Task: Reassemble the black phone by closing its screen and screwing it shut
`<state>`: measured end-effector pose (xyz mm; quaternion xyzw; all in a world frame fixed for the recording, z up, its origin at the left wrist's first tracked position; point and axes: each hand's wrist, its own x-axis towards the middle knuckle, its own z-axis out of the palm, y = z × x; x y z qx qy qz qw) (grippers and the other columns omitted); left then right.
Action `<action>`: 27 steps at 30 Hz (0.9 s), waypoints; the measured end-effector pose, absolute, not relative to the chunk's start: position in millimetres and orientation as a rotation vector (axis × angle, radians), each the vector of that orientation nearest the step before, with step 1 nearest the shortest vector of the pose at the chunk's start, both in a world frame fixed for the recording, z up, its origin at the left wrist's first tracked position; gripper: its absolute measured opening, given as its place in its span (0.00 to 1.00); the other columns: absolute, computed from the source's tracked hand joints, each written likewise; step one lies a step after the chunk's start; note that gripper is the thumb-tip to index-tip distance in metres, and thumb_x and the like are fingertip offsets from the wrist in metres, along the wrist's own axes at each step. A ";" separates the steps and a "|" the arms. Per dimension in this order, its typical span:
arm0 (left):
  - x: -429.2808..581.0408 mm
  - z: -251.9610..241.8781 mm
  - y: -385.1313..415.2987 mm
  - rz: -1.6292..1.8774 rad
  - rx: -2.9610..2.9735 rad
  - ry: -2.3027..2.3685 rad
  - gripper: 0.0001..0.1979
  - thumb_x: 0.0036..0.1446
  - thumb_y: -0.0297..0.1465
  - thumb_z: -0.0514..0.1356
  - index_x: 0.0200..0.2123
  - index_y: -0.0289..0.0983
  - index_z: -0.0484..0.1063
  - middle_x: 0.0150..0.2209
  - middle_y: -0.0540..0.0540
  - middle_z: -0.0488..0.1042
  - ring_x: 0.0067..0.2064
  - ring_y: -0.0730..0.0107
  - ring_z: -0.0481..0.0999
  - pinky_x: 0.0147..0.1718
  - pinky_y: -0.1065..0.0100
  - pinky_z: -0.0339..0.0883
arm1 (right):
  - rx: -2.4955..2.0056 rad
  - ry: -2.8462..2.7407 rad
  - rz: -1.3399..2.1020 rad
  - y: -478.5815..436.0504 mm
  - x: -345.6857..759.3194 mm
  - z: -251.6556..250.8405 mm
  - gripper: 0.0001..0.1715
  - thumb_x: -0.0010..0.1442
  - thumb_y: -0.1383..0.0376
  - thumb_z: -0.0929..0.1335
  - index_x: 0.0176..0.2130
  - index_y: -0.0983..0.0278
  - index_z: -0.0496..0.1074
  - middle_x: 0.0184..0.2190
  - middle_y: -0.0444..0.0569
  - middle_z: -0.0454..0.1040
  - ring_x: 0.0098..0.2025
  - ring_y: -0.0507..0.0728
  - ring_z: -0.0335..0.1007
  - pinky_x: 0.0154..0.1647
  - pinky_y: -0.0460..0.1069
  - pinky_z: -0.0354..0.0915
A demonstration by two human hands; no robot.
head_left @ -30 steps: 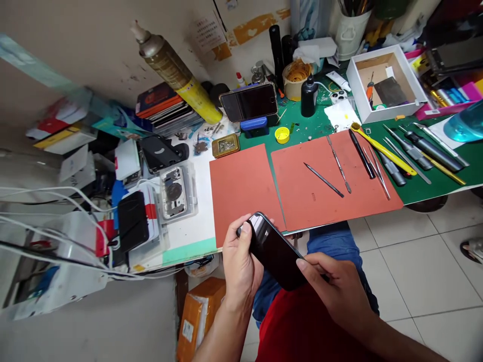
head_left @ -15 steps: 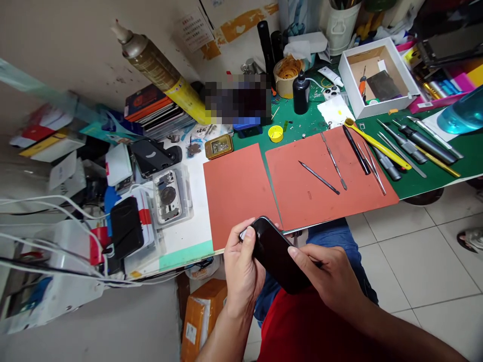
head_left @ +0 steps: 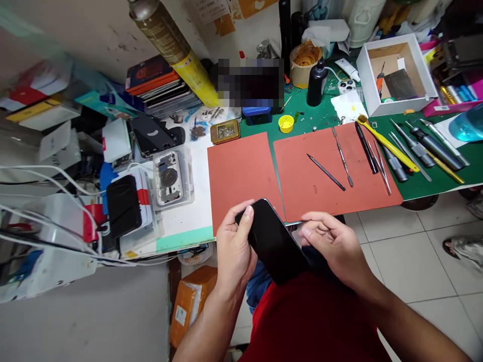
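A black smartphone (head_left: 277, 244) is tilted over my lap, its dark glossy face turned up toward me. My left hand (head_left: 237, 241) is closed around its upper left end, with the thumb on the front near the edge. Just off the phone's right side, my right hand (head_left: 332, 244) has its fingers curled in and the thumb close to them. Whatever it may hold is hidden. Beyond the phone, a pointed metal tool (head_left: 326, 172) and a thin metal spatula (head_left: 342, 157) lie on the right red-brown mat (head_left: 302, 196).
Another red-brown mat (head_left: 241, 181) lies left of it. Tweezers (head_left: 383, 168), a yellow brush (head_left: 392, 147) and several tools are at the right. A white box (head_left: 422, 103), black bottle (head_left: 317, 85) and yellow cap (head_left: 286, 123) stand behind. An opened phone (head_left: 168, 178) and cables are left.
My right hand has come away from the phone's right edge, moving slightly up and right. The left hand keeps hold of the phone. The whole view has shifted a little.
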<state>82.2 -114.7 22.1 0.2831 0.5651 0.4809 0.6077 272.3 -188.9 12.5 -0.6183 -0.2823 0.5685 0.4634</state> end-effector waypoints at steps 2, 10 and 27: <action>82.7 23.2 -115.7 1.071 0.685 1.288 0.19 0.60 0.44 0.79 0.49 0.41 0.84 0.41 0.44 0.89 0.43 0.59 0.90 0.46 0.60 0.85 | -1.462 -0.729 1.427 -182.9 270.8 9.8 0.25 0.65 0.48 0.78 0.54 0.60 0.82 0.46 0.53 0.88 0.47 0.61 0.86 0.51 0.53 0.81; 82.4 25.4 -125.5 0.856 0.852 1.178 0.15 0.62 0.40 0.78 0.47 0.37 0.88 0.48 0.38 0.88 0.49 0.56 0.87 0.47 0.65 0.79 | -1.339 -1.182 1.644 -135.8 286.6 23.5 0.23 0.68 0.46 0.77 0.50 0.61 0.87 0.42 0.49 0.86 0.43 0.58 0.81 0.45 0.52 0.75; 63.0 22.9 -192.0 0.550 0.585 0.734 0.32 0.75 0.54 0.61 0.75 0.49 0.71 0.50 0.36 0.87 0.49 0.49 0.90 0.53 0.49 0.82 | -1.446 -0.908 1.441 -162.3 301.4 20.5 0.20 0.64 0.47 0.81 0.43 0.60 0.90 0.35 0.51 0.87 0.37 0.60 0.82 0.41 0.53 0.79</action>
